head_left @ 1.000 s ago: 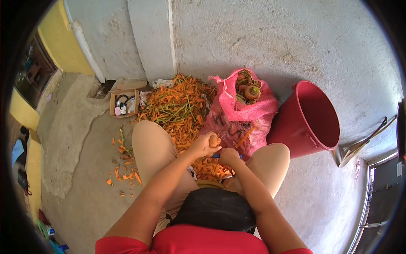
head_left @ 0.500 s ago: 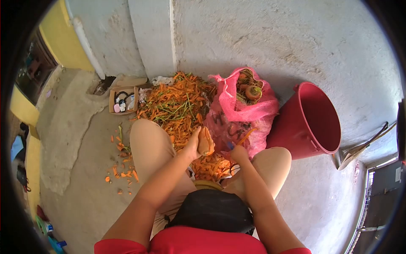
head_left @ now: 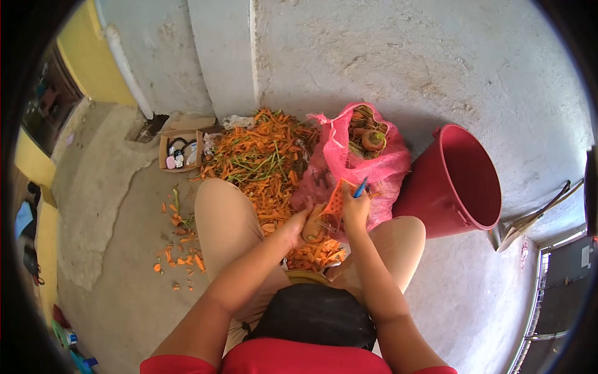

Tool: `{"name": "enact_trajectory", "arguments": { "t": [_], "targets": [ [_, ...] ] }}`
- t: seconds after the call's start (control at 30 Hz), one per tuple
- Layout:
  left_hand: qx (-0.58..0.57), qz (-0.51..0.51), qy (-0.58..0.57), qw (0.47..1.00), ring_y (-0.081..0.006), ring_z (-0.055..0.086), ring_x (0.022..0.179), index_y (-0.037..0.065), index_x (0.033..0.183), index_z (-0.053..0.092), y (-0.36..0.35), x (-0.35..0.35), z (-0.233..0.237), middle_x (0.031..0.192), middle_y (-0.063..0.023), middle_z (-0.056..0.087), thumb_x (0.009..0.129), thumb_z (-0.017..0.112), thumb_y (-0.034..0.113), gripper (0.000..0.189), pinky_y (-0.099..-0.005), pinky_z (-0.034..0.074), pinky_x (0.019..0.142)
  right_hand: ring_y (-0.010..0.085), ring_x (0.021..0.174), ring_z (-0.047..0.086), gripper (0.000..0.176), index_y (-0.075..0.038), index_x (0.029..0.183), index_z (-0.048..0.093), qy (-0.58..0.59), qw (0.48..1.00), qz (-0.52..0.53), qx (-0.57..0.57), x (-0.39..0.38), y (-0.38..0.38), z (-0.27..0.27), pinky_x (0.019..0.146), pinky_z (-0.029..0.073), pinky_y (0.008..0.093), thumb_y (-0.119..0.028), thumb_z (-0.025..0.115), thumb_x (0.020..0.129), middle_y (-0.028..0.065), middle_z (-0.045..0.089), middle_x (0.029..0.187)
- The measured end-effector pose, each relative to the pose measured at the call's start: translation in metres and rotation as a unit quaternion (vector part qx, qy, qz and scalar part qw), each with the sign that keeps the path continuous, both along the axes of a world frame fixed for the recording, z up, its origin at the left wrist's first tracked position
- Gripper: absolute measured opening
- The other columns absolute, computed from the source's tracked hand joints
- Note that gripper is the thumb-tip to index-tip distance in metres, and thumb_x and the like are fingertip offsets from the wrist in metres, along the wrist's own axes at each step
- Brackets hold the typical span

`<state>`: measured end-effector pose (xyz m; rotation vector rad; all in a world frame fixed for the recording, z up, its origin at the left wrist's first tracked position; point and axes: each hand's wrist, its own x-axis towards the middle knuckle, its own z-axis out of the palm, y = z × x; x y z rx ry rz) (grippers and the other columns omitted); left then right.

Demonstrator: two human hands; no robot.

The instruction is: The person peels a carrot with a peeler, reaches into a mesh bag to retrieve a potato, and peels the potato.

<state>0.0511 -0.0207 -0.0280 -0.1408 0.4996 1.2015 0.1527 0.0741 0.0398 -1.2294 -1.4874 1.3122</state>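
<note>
My left hand (head_left: 293,229) is wrapped round a thick carrot (head_left: 314,228), held between my knees with its skin partly brown. My right hand (head_left: 356,210) is closed on a flat orange hand tool (head_left: 334,201); a blue end sticks up past my fingers. The tool's lower part overlaps the carrot's upper side in this view. Beneath and beyond my hands spreads a pile of carrot peelings (head_left: 261,168) with green stalks. Right behind my right hand stands a pink mesh sack (head_left: 342,149), its mouth open on whole carrots (head_left: 374,140).
To the right a large red bucket (head_left: 430,181) leans toward the wall, with a dustpan (head_left: 514,234) beyond it. A small cardboard box (head_left: 180,163) with odds and ends sits left of the pile. Loose carrot scraps (head_left: 180,255) lie on the concrete floor beside my left knee.
My right hand has moved up, turning the orange tool so it now points down to the carrot. My left hand has shifted slightly right and down with the carrot.
</note>
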Motion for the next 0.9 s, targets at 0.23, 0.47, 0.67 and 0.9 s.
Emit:
{"name": "enact_trajectory", "arguments": {
  "t": [0.23,0.47,0.67,0.9],
  "targets": [
    [-0.051,0.017,0.026,0.998,-0.0207,0.056,0.071,0.006,0.096,0.050,-0.002,0.003,0.028,0.081,-0.0082,0.056,0.087,0.031,0.034,0.035,-0.0374,0.046,0.062,0.0083,0.044,0.035,0.020,0.000,0.069,0.048,-0.037,0.994,0.083,0.064,-0.020,-0.026,0.013,0.041,0.030,0.0273,-0.015,0.057,0.077,0.0016,0.039,0.049],
    [-0.048,-0.007,0.128,0.991,-0.0192,0.056,0.072,0.006,0.096,0.050,-0.003,0.002,0.032,0.084,-0.0083,0.056,0.087,0.031,0.028,0.030,-0.0333,0.047,0.060,0.0224,0.043,0.044,0.023,0.001,0.069,0.049,-0.182,0.960,0.059,0.204,-0.023,-0.020,0.002,0.044,0.034,0.0344,-0.019,0.059,0.074,0.0118,0.044,0.049],
    [-0.041,-0.072,0.223,0.971,-0.0220,0.058,0.075,-0.001,0.100,0.049,-0.006,-0.009,0.030,0.090,-0.0138,0.057,0.088,0.030,0.029,0.037,-0.0388,0.050,0.061,0.0312,0.052,0.054,0.019,0.001,0.068,0.055,-0.171,0.972,-0.027,0.158,-0.018,0.044,-0.026,0.048,0.041,0.0376,-0.016,0.052,0.075,0.0170,0.054,0.055],
    [-0.025,-0.040,0.127,0.991,-0.0206,0.055,0.074,0.007,0.100,0.048,-0.006,-0.026,0.023,0.086,-0.0091,0.054,0.087,0.033,0.034,0.034,-0.0393,0.049,0.061,0.0283,0.048,0.050,0.030,0.002,0.064,0.051,-0.211,0.959,-0.118,0.150,0.018,0.100,-0.073,0.047,0.037,0.0380,-0.025,0.058,0.074,0.0157,0.050,0.053]
  ]
}}
